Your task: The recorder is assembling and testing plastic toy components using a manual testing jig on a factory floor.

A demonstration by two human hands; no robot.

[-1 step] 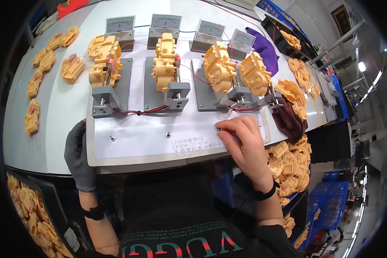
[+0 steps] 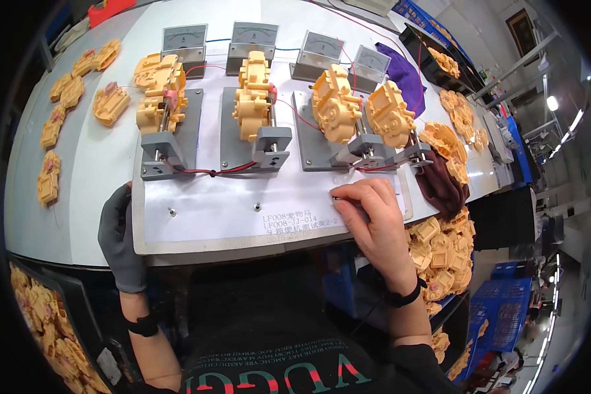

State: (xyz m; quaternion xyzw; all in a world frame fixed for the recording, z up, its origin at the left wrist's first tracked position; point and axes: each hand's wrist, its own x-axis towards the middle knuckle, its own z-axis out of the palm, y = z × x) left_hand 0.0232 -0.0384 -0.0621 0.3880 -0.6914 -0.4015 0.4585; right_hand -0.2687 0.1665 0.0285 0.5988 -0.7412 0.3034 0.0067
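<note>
My left hand [image 2: 121, 243], in a grey glove, holds the left edge of a white test board [image 2: 207, 226]; its fingertips are partly hidden. My bare right hand [image 2: 379, 226] pinches a small metal toggle switch [image 2: 335, 198] at the board's right part between thumb and forefinger. Two more toggle switches, a left one [image 2: 172, 212] and a middle one [image 2: 257, 207], stand untouched. Beyond them, several yellow plastic gearboxes [image 2: 251, 108] sit on grey fixtures [image 2: 271, 148] joined by red and black wires. Analog meters [image 2: 254, 38] stand behind the fixtures.
More yellow gearboxes [image 2: 48, 177] lie along the table's left side. Yellow housings fill a bin [image 2: 49, 289] at lower left and pile up [image 2: 443, 253] beside my right forearm. A dark red cloth [image 2: 443, 187] and a purple cloth [image 2: 404, 79] lie at the right.
</note>
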